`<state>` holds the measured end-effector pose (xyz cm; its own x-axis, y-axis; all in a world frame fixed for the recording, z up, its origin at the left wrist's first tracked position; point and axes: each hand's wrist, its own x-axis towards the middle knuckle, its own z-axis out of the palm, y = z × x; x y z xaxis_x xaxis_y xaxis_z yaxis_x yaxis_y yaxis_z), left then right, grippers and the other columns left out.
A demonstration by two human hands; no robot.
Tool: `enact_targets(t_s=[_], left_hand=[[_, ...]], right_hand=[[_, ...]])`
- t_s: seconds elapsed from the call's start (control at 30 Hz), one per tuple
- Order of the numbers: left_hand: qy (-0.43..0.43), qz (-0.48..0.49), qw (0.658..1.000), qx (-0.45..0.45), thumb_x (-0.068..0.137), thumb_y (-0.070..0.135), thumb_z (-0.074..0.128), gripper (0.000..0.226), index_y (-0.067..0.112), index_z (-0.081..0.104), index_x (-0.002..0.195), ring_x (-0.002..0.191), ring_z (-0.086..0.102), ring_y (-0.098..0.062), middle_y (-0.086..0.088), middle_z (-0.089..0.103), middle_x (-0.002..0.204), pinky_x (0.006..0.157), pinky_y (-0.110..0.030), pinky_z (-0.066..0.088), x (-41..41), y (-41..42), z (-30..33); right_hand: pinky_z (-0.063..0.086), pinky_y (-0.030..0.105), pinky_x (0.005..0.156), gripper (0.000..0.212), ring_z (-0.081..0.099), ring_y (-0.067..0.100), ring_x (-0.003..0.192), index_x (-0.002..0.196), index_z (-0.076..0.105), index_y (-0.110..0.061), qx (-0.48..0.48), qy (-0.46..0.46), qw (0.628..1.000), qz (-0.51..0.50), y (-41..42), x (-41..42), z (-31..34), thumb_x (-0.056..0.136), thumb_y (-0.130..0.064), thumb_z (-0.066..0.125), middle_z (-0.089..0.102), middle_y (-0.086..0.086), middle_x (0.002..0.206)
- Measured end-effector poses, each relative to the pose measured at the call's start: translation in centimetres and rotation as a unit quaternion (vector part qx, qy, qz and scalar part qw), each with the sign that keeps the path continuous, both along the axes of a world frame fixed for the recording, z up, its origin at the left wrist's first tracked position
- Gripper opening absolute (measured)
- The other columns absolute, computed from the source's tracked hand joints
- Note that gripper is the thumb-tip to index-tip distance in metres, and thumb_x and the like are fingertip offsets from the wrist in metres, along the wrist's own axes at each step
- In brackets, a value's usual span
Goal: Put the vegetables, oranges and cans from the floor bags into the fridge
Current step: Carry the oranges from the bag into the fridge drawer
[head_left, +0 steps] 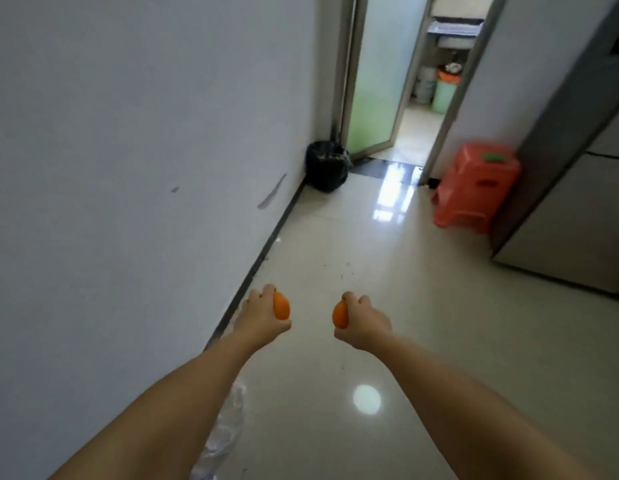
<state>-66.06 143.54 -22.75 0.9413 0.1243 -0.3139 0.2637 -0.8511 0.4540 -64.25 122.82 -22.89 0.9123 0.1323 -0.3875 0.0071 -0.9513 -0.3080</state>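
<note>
You hold one orange in each hand, both carried in the air above the pale tiled floor (387, 278). Your left hand (263, 315) has its fingers curled over the top of the left orange (281, 306), with the fruit showing on the inner side of the grip. Your right hand (365, 322) grips the right orange (339, 315) the same way, fingers wrapped over it. The two hands are level with each other and apart, both arms stretched forward.

A clear plastic bag (225, 431) lies on the floor under your left forearm, beside the white wall (128, 168). The fridge (578, 209) stands at the right edge, its doors closed. Just beyond it sits an orange plastic stool (474, 188). A black-lined bin (327, 166) stands in the far corner by an open frosted-glass door (380, 71).
</note>
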Motion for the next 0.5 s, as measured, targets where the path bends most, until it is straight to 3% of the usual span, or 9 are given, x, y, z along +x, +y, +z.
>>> enact_targets(t_s=[0.27,0.4,0.5], left_hand=[[-0.057,-0.164,0.985,-0.019,0.077,0.038,0.072,0.071,0.023,0.033,0.135,0.114,0.050,-0.031,-0.011,0.040,0.130,0.093,-0.043,0.049,0.1,-21.1,4.4],[-0.050,-0.199,0.977,-0.064,0.075,0.039,0.071,0.070,0.022,0.034,0.132,0.112,0.050,-0.034,-0.011,0.040,0.126,0.091,-0.044,0.051,-3.8,-35.1,5.3],[-0.060,-0.281,0.954,-0.081,0.074,0.038,0.071,0.070,0.022,0.035,0.131,0.111,0.050,-0.032,-0.010,0.040,0.128,0.091,-0.041,0.050,-7.3,-46.3,6.3]], right_hand=[[0.050,0.040,0.086,0.069,0.057,0.035,0.105,0.139,0.028,-0.026,-0.014,-0.078,0.986,-0.148,-21.9,-7.3,5.3,0.081,-0.038,0.064,0.037,0.010,0.136],[0.048,0.039,0.087,0.069,0.056,0.034,0.107,0.138,0.031,-0.025,-0.051,-0.091,0.979,-0.175,-34.0,-14.1,6.7,0.080,-0.038,0.064,0.039,0.010,0.134],[0.049,0.040,0.089,0.066,0.055,0.032,0.108,0.135,0.034,-0.025,-0.069,-0.096,0.968,-0.220,-43.5,-19.3,8.5,0.079,-0.038,0.066,0.043,0.010,0.130]])
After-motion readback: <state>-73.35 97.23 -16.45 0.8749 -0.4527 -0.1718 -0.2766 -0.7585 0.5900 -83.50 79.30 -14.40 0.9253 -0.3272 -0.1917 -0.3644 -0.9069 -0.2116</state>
